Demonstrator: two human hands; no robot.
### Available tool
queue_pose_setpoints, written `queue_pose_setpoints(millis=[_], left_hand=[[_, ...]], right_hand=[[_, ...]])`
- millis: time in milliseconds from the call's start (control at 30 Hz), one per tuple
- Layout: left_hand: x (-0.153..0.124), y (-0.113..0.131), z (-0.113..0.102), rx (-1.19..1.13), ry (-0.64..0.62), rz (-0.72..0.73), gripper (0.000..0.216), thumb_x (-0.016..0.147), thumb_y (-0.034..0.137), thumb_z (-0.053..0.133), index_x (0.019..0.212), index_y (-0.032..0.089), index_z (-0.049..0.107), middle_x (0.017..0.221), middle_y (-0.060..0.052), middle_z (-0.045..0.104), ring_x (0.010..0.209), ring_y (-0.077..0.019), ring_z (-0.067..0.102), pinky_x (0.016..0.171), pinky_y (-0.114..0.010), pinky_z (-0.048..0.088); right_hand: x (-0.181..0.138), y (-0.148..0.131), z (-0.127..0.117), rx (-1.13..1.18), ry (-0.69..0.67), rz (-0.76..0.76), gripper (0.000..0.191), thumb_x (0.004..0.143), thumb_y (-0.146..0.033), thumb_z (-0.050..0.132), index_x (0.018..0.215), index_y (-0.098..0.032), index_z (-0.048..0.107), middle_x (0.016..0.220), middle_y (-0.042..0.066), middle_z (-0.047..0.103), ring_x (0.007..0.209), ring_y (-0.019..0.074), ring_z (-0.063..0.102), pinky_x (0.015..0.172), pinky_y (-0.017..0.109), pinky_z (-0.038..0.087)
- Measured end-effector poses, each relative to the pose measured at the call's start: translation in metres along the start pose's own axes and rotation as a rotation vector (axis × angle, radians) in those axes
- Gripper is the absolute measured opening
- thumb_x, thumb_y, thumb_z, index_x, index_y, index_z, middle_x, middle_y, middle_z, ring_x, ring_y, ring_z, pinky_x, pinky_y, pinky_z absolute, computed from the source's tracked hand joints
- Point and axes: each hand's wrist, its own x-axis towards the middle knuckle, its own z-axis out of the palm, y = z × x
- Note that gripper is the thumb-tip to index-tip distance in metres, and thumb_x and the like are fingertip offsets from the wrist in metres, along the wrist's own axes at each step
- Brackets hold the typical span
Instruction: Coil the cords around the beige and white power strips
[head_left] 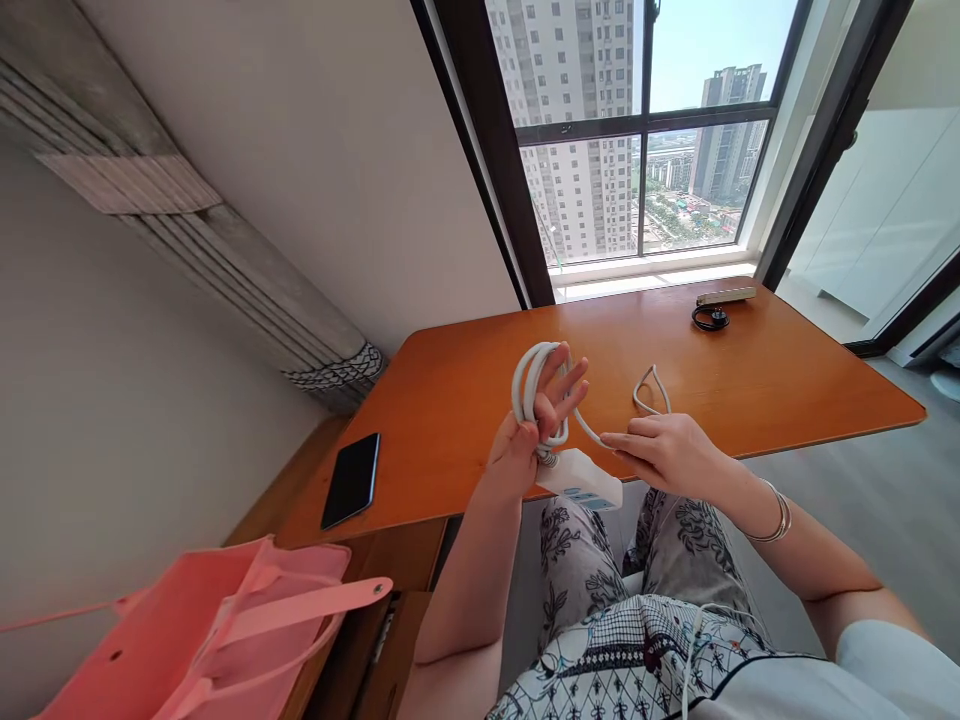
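My left hand (534, 425) is raised over the near edge of the orange wooden table (465, 400), with a white power cable (531, 385) looped in coils around its fingers. The white power strip (581, 478) hangs just below that hand. My right hand (660, 452) pinches a free stretch of the same cable close to the strip. The rest of the cable runs in a loose bend (651, 388) on the tabletop behind my right hand. A bangle sits on my right wrist.
A black phone (351, 480) lies at the table's near left corner. A black coiled item with a beige bar (716, 308) rests near the window. A pink tote bag (217, 625) stands at lower left. A rolled mat leans along the left wall.
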Motion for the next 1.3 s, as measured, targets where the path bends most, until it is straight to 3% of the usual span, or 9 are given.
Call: queue_pose_setpoints(millis=[200, 367, 533, 633, 733, 967, 1067, 1167, 1300], left_hand=[[-0.002, -0.005, 0.001, -0.011, -0.176, -0.196, 0.041, 0.072, 0.047, 0.081, 0.061, 0.014, 0.060, 0.144, -0.013, 0.053, 0.141, -0.0341, 0.045, 0.109, -0.042, 0.046], [-0.003, -0.017, 0.001, 0.044, -0.313, -0.244, 0.041, 0.079, 0.054, 0.073, 0.068, 0.016, 0.063, 0.128, -0.015, 0.064, 0.122, -0.0283, 0.061, 0.093, -0.034, 0.054], [-0.003, -0.028, -0.003, 0.066, -0.381, -0.379, 0.044, 0.081, 0.060, 0.067, 0.075, 0.017, 0.067, 0.075, -0.008, 0.072, 0.072, -0.0187, 0.069, 0.057, -0.023, 0.051], [-0.005, -0.030, -0.004, 0.078, -0.512, -0.537, 0.056, 0.082, 0.069, 0.059, 0.083, 0.014, 0.066, 0.065, -0.008, 0.071, 0.050, -0.0160, 0.063, 0.045, -0.022, 0.045], [-0.006, -0.032, -0.005, 0.072, -0.579, -0.586, 0.062, 0.081, 0.074, 0.054, 0.090, 0.013, 0.063, 0.063, -0.010, 0.072, 0.044, -0.0160, 0.061, 0.043, -0.021, 0.044], [-0.006, -0.038, -0.009, 0.098, -0.757, -0.687, 0.054, 0.079, 0.071, 0.061, 0.091, 0.017, 0.059, 0.056, -0.006, 0.069, 0.043, -0.0173, 0.062, 0.044, -0.023, 0.046], [-0.007, -0.039, -0.012, 0.087, -0.824, -0.727, 0.058, 0.084, 0.072, 0.053, 0.091, 0.016, 0.061, 0.055, -0.006, 0.068, 0.041, -0.0170, 0.061, 0.043, -0.023, 0.045], [-0.010, -0.045, -0.019, -0.053, -0.764, -0.694, 0.057, 0.083, 0.074, 0.052, 0.082, 0.017, 0.053, 0.059, -0.006, 0.068, 0.037, -0.0159, 0.058, 0.037, -0.021, 0.040], [-0.014, -0.056, -0.024, -0.294, -0.638, -0.605, 0.051, 0.087, 0.067, 0.052, 0.076, 0.020, 0.038, 0.066, -0.005, 0.068, 0.029, -0.0123, 0.051, 0.029, -0.019, 0.030]], right_hand=[[0.018, -0.008, -0.016, 0.004, 0.057, -0.169, 0.025, 0.102, -0.026, 0.047, 0.108, -0.018, 0.070, 0.074, 0.002, 0.063, 0.066, 0.0123, 0.058, 0.058, 0.027, 0.039], [0.026, -0.014, -0.015, 0.009, 0.165, -0.234, 0.019, 0.100, -0.025, 0.051, 0.102, -0.021, 0.069, 0.086, 0.003, 0.071, 0.079, 0.0142, 0.064, 0.069, 0.027, 0.047], [0.030, -0.015, -0.014, -0.019, 0.214, 0.033, 0.030, 0.097, -0.046, 0.055, 0.105, -0.019, 0.066, 0.079, 0.004, 0.067, 0.068, 0.0146, 0.062, 0.058, 0.026, 0.042], [0.029, -0.013, -0.014, -0.011, 0.195, 0.155, 0.048, 0.091, -0.057, 0.059, 0.120, -0.019, 0.062, 0.092, 0.007, 0.066, 0.070, 0.0142, 0.063, 0.056, 0.025, 0.043], [0.026, -0.010, -0.015, -0.023, 0.165, 0.167, 0.052, 0.087, -0.059, 0.063, 0.121, -0.020, 0.064, 0.103, 0.009, 0.064, 0.071, 0.0132, 0.062, 0.057, 0.024, 0.044], [0.030, 0.002, -0.026, 0.027, -0.042, 0.140, 0.050, 0.077, -0.059, 0.075, 0.109, -0.020, 0.073, 0.092, 0.006, 0.066, 0.065, 0.0125, 0.059, 0.056, 0.025, 0.040], [0.032, 0.012, -0.031, 0.208, -0.095, 0.084, 0.040, 0.078, -0.053, 0.076, 0.102, -0.021, 0.076, 0.099, 0.008, 0.068, 0.082, 0.0177, 0.064, 0.070, 0.029, 0.049], [0.029, 0.026, -0.029, 0.584, -0.156, 0.144, 0.035, 0.089, -0.047, 0.067, 0.110, -0.021, 0.073, 0.103, 0.008, 0.071, 0.094, 0.0192, 0.066, 0.082, 0.034, 0.053], [0.021, 0.039, -0.013, 1.197, -0.236, 0.373, 0.045, 0.090, -0.050, 0.063, 0.116, -0.014, 0.066, 0.083, 0.005, 0.071, 0.071, 0.0151, 0.067, 0.062, 0.028, 0.054]])
